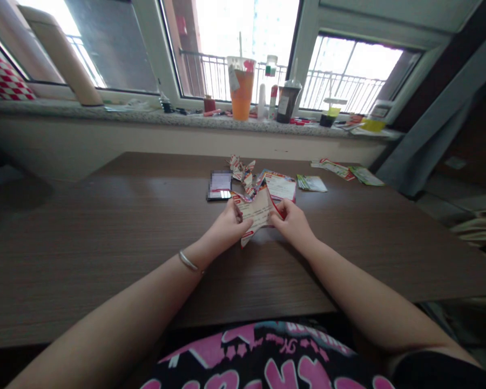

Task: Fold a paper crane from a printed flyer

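One creased printed sheet point(257, 209), caught from both sides, sits squarely in the middle! Left grip point(231, 220) pinches its left edge, thumb across the front; right grip point(292, 220) has the right edge, thumb and fingers closed on it. Neither is nearer: both touch. Long axis? Too curled to call, though one corner dips toward the near side, below the left thumb. Just beyond, on the tabletop point(146, 254): a dark-edged device point(220, 186) leftward, crumpled folded paper point(243, 172) behind, a printed stack point(282, 186) rightward, partly hidden by the sheet, and green-edged papers point(312, 183) farther right.
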Tool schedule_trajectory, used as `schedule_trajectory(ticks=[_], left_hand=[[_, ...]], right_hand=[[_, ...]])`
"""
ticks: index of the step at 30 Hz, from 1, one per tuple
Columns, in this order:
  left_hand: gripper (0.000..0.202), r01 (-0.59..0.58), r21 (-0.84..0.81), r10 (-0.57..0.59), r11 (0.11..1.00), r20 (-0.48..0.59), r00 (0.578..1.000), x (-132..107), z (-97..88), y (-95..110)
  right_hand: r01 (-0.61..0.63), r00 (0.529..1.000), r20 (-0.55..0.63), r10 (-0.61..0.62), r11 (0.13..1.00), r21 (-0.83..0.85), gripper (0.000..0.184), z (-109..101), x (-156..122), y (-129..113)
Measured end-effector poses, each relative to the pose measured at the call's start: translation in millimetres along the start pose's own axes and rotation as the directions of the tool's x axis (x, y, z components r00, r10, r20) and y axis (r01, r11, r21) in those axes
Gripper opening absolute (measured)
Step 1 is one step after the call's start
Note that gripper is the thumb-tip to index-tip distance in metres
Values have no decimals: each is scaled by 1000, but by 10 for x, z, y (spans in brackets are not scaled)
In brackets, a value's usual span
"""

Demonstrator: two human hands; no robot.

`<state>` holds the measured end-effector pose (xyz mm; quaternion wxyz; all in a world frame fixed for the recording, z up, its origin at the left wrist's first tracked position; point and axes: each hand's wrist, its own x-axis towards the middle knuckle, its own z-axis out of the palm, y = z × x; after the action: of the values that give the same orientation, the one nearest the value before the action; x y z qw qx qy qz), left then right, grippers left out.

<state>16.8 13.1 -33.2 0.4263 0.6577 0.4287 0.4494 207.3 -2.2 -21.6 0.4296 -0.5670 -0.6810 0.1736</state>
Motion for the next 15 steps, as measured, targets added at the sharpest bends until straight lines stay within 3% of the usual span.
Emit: schedule_trajectory(ticks=[2, 4, 8, 15], left_hand=[[40, 3, 52, -5, 999, 26, 1000, 21, -5, -15], [34, 7, 137, -14, 990, 52, 999, 34, -25, -2], [27, 0, 259, -15, 966, 59, 998, 26, -84, 65], [31, 26, 139, -34, 990, 59, 998, 49, -109, 14]], right_hand=[[-10, 1000, 5, 10, 998, 58, 12, 11, 24, 62], [-26, 998, 55, 18, 987, 158, 20, 13, 47, 120], [-67, 992, 116, 48, 983, 170, 25, -18, 74, 173], [-200, 954, 273, 124, 941, 273, 22, -64, 81, 164]])
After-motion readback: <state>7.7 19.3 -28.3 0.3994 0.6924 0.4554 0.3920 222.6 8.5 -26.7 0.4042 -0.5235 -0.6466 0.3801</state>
